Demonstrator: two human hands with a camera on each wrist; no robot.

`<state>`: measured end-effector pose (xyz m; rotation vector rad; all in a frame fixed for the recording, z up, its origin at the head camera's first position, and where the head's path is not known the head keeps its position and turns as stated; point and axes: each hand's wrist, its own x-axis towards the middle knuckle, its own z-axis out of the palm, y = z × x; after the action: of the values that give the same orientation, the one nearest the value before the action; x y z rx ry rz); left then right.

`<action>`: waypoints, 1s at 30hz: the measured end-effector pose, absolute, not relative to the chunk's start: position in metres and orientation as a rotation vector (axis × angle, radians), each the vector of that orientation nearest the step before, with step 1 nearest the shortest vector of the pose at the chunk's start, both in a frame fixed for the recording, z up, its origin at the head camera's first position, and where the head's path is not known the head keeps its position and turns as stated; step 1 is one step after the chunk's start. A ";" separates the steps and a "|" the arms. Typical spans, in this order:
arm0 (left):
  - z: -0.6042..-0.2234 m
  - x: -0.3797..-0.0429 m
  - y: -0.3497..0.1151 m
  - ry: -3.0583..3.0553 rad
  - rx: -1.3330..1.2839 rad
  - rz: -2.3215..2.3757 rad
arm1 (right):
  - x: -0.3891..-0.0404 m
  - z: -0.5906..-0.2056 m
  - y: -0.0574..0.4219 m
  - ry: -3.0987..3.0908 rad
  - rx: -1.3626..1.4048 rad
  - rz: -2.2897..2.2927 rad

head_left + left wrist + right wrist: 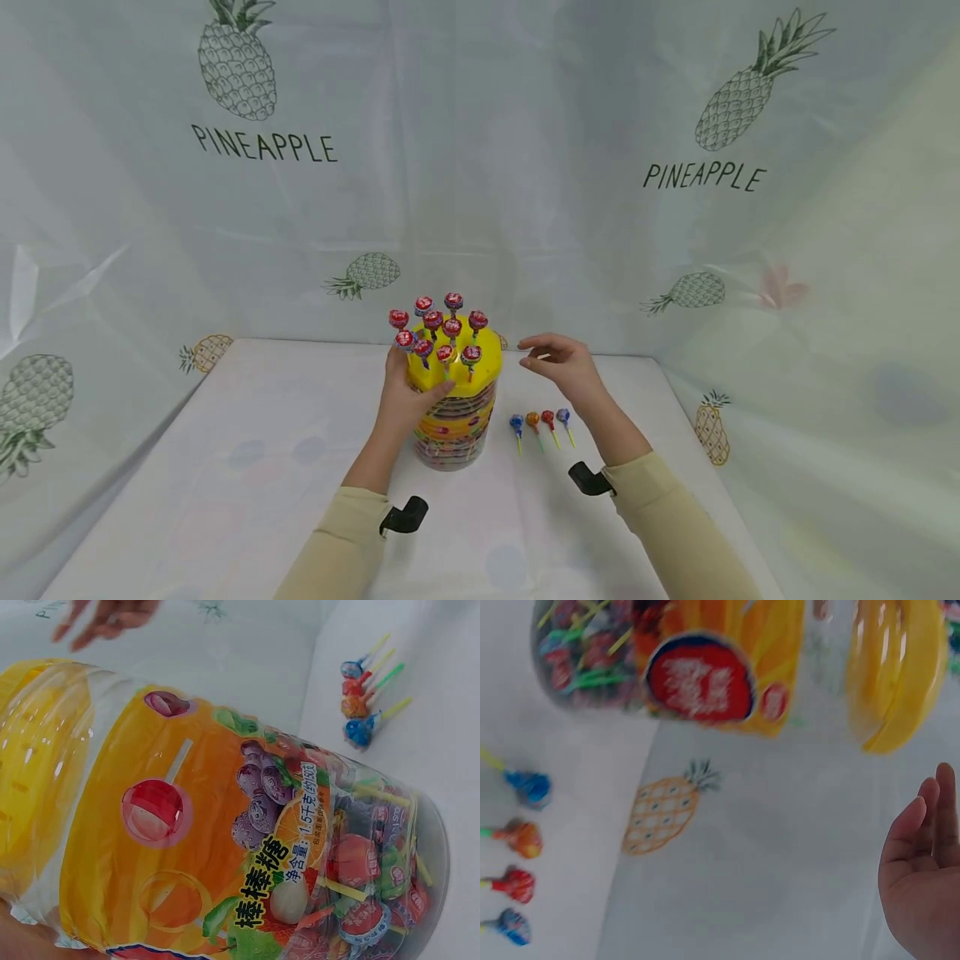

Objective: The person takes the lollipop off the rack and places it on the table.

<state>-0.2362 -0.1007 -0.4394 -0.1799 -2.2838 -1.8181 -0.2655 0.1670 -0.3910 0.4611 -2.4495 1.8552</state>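
A clear plastic lollipop jar (450,432) with an orange fruit label stands upright on the table, full of wrapped lollipops (356,859). Several red and purple lollipops (452,327) stand up by their sticks from its yellow lid (491,358). My left hand (405,402) grips the lid's left side, the thumb across the near edge; its far fingers are hidden behind the jar. To the right of the lid hovers my right hand (566,364), fingers loosely bent and holding nothing. In the right wrist view this hand (922,862) is apart from the jar.
A short row of loose lollipops lies right of the jar: a blue one (517,423), an orange one (533,418), a red one (548,417) and another blue one (564,415). Behind the white table (247,517) hangs a pineapple-printed sheet (487,167).
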 end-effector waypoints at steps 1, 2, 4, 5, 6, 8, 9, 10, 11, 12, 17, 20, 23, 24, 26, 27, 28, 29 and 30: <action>-0.439 -0.236 -0.101 -2.281 -0.183 -1.816 | -0.262 -0.387 0.162 -2.443 0.488 1.865; -0.440 -0.236 -0.101 -2.277 -0.185 -1.813 | -0.260 -0.383 0.157 -2.435 0.522 1.872; -0.440 -0.237 -0.101 -2.271 -0.197 -1.804 | -0.255 -0.377 0.148 -2.410 0.594 1.886; -0.440 -0.237 -0.101 -2.270 -0.199 -1.800 | -0.252 -0.374 0.144 -2.391 0.639 1.896; -0.440 -0.237 -0.102 -2.271 -0.200 -1.795 | -0.250 -0.372 0.141 -2.373 0.683 1.900; -0.441 -0.237 -0.102 -2.276 -0.200 -1.790 | -0.247 -0.369 0.134 -2.338 0.773 1.892; -0.441 -0.237 -0.102 -2.278 -0.200 -1.788 | -0.246 -0.369 0.131 -2.324 0.810 1.887; -0.441 -0.237 -0.102 -2.279 -0.196 -1.789 | -0.245 -0.368 0.128 -2.316 0.840 1.880; -0.441 -0.236 -0.102 -2.280 -0.197 -1.789 | -0.244 -0.368 0.125 -2.312 0.863 1.873; -0.441 -0.236 -0.102 -2.280 -0.198 -1.791 | -0.243 -0.368 0.122 -2.310 0.874 1.868; -0.441 -0.235 -0.102 -2.274 -0.207 -1.796 | -0.241 -0.370 0.109 -2.299 0.851 1.902; -0.440 -0.235 -0.102 -2.278 -0.208 -1.792 | -0.240 -0.371 0.105 -2.279 0.826 1.920; -0.440 -0.235 -0.101 -2.275 -0.211 -1.786 | -0.239 -0.370 0.102 -2.271 0.826 1.936; -0.440 -0.235 -0.101 -2.272 -0.214 -1.785 | -0.238 -0.369 0.101 -2.271 0.827 1.939; -0.440 -0.235 -0.101 -2.267 -0.219 -1.783 | -0.238 -0.367 0.100 -2.263 0.830 1.949; -0.441 -0.235 -0.101 -2.266 -0.217 -1.783 | -0.237 -0.366 0.100 -2.255 0.828 1.955; -0.440 -0.235 -0.101 -2.268 -0.215 -1.781 | -0.237 -0.365 0.100 -2.244 0.822 1.965; -0.441 -0.236 -0.100 -2.272 -0.209 -1.780 | -0.236 -0.365 0.100 -2.229 0.817 1.974; -0.441 -0.236 -0.100 -2.277 -0.205 -1.776 | -0.236 -0.363 0.101 -2.208 0.812 1.987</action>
<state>-0.2358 -0.1004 -0.4409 -0.2045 -2.2774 -1.7762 -0.2358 0.1009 -0.3634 0.8125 -2.2078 1.9874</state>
